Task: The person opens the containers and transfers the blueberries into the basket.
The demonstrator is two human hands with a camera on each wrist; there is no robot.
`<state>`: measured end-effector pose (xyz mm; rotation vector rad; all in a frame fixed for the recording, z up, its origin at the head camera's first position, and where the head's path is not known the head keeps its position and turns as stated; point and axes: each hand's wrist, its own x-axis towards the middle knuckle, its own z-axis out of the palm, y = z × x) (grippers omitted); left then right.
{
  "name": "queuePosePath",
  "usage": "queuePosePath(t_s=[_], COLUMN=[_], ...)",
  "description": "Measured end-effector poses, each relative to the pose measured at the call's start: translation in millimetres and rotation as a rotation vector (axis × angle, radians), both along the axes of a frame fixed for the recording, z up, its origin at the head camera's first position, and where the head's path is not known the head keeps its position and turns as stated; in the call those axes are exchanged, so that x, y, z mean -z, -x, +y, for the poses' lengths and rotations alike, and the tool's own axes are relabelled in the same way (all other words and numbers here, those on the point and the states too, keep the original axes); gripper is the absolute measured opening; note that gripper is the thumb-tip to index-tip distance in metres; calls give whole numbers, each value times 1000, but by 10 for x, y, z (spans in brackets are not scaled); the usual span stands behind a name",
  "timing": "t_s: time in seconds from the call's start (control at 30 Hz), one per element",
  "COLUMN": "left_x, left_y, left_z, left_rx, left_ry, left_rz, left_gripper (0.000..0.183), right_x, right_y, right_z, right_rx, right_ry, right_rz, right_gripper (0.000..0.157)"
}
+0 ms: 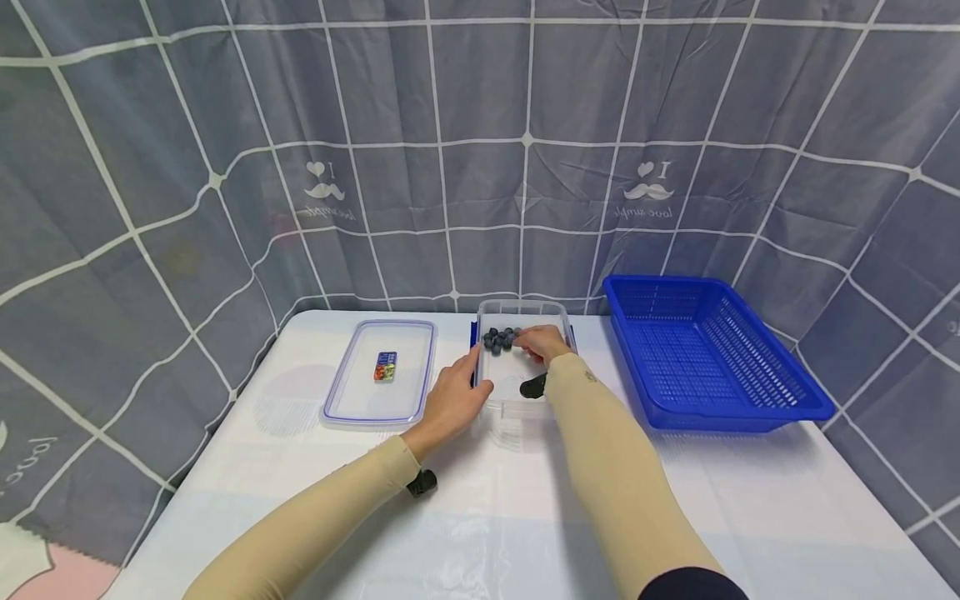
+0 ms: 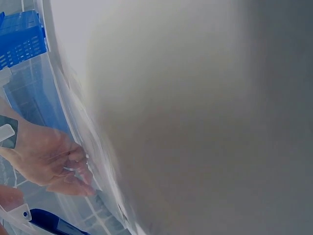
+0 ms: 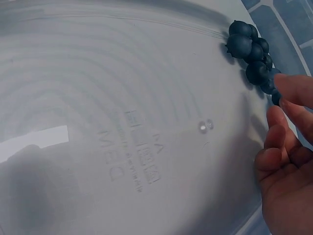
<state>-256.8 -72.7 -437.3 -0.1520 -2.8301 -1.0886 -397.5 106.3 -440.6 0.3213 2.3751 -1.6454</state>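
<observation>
A clear plastic food box (image 1: 525, 408) stands at the far middle of the table, with a cluster of blueberries (image 1: 495, 340) in its far left part. My right hand (image 1: 542, 342) reaches inside and pinches a blueberry (image 3: 276, 99) at the edge of the cluster, partly hidden by the fingertips. Through the clear wall, the left wrist view also shows this hand (image 2: 49, 159). My left hand (image 1: 453, 396) rests against the box's near left side, fingers fairly straight along the wall and thumb spread towards the front corner.
Left of the box lies a clear lid (image 1: 360, 392) with a blue rim and a colourful label (image 1: 385, 367). A blue perforated basket (image 1: 705, 350) stands to the right. Behind the table hangs a grey checked curtain (image 1: 480, 192). Blue latches (image 2: 51, 223) flank the box.
</observation>
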Motion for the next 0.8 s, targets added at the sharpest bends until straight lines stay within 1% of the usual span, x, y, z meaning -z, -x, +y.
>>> queuePosePath(t_s=[0.2, 0.53, 0.7, 0.8], left_x=[10, 18, 3, -1], left_y=[10, 14, 8, 3], left_z=[-1, -5, -8, -6], left_rx=[-8, -4, -5, -5], left_ry=[8, 12, 12, 9], left_rz=[-5, -5, -19, -15], left_gripper=[73, 73, 74, 74], right_x=[29, 17, 19, 26], right_y=[38, 9, 43, 72], right_z=[2, -2, -2, 2], right_rx=[-23, -32, -38, -34], right_ry=[3, -9, -23, -33], right_rz=[6, 17, 13, 7], right_gripper=[39, 37, 38, 37])
